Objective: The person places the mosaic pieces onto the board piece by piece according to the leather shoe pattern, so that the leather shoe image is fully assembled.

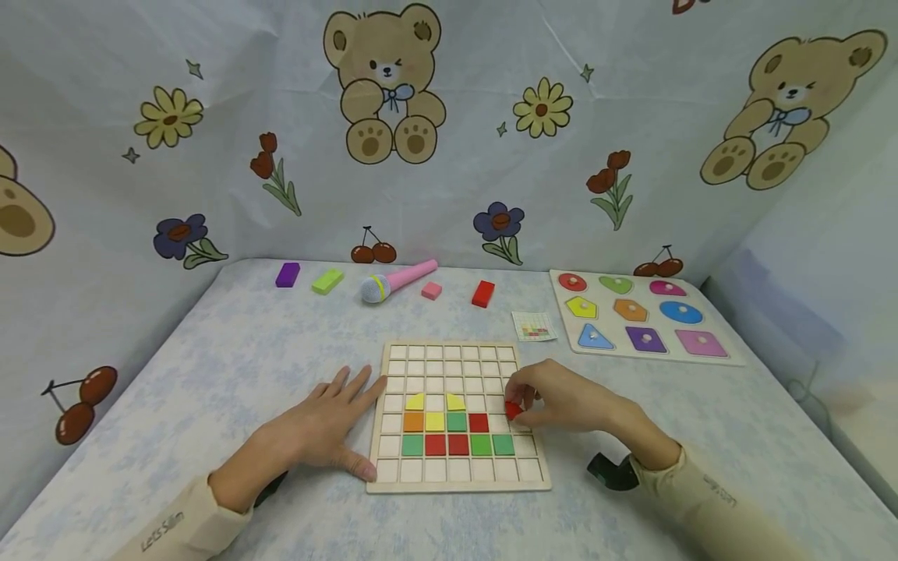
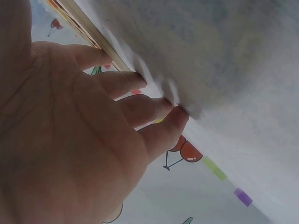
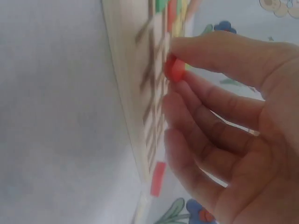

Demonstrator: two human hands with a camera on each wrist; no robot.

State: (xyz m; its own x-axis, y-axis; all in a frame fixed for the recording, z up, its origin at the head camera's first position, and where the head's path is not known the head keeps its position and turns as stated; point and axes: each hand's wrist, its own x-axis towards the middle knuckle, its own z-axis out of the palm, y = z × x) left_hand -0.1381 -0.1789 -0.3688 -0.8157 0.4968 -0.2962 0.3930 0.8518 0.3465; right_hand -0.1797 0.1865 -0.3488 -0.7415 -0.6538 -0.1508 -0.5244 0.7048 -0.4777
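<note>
A wooden grid board [image 1: 459, 471] lies on the table, with red, green, yellow and orange tiles in some of its squares. At the board's left edge, my left hand [image 1: 326, 425] rests with fingers spread, the fingertips and thumb touching the frame. My right hand [image 1: 561, 396] is over the board's right side and pinches a small red tile [image 3: 176, 69] between thumb and fingers. Part of that red tile is hidden by the fingers, so its full shape cannot be told. Two yellow tiles with slanted corners [image 1: 455, 402] sit in the row above the square ones.
Behind the board lie a purple block [image 1: 288, 275], a lime block [image 1: 327, 281], a pink toy microphone [image 1: 400, 280], a pink block [image 1: 431, 291] and a red block [image 1: 483, 294]. A small pattern card [image 1: 535, 327] lies beside a knobbed shape puzzle [image 1: 673, 331] at the right.
</note>
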